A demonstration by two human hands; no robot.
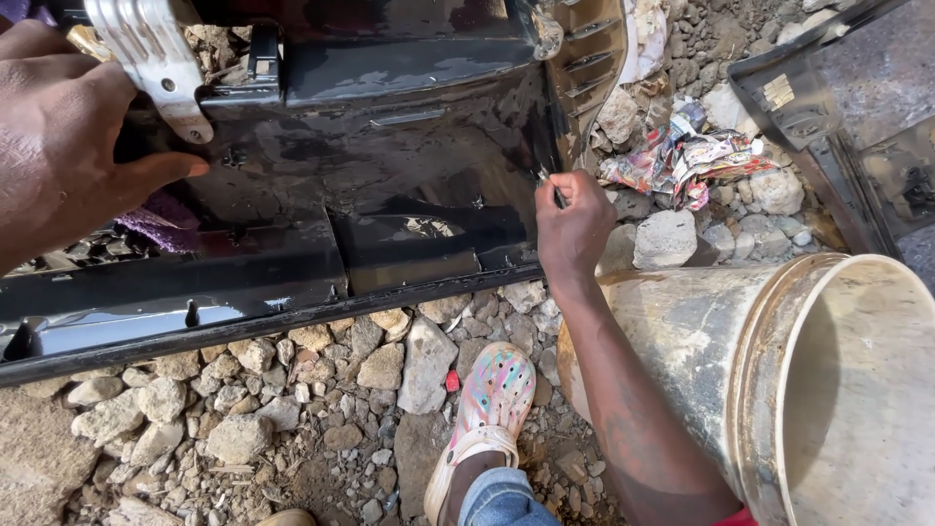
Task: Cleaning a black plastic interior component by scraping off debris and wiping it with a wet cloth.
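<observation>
Gripping the black car panel (370,166) with my left hand (58,146), my right hand (573,226) pinches a small tool (550,183) at its edge. I judge the tool could slip on that glossy paint and scratch it.

Rough ground (146,429) of pale broken stones and packed dirt is carrying everything here. A large glossy black body panel (390,175) is lying across the stones, its long lower edge running from the left border toward the middle. A dirty cream bucket (682,341) is lying tipped on its side at the right, its open mouth facing the right border. A crumpled colourful wrapper (687,156) is resting among the rocks above the bucket. A foot in a speckled pink clog (492,394) is standing on the gravel just below the panel.
</observation>
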